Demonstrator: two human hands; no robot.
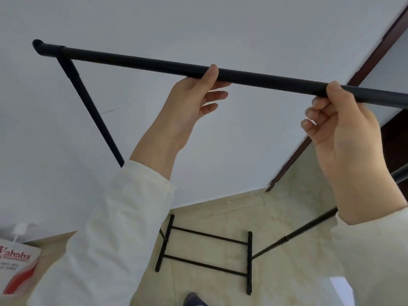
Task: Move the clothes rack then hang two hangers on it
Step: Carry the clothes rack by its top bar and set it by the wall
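Note:
A black metal clothes rack stands in front of me. Its top bar runs from upper left to the right edge. My left hand grips the bar near its middle, thumb over the top. My right hand grips the same bar further right. The rack's left upright slants down behind my left sleeve. Its base, two feet joined by two thin rods, rests on the tiled floor below. No hangers are in view.
A white wall lies right behind the rack. A dark brown door frame runs along the right. A white and red pouch with a cap sits at lower left. A dark shoe tip shows at the bottom.

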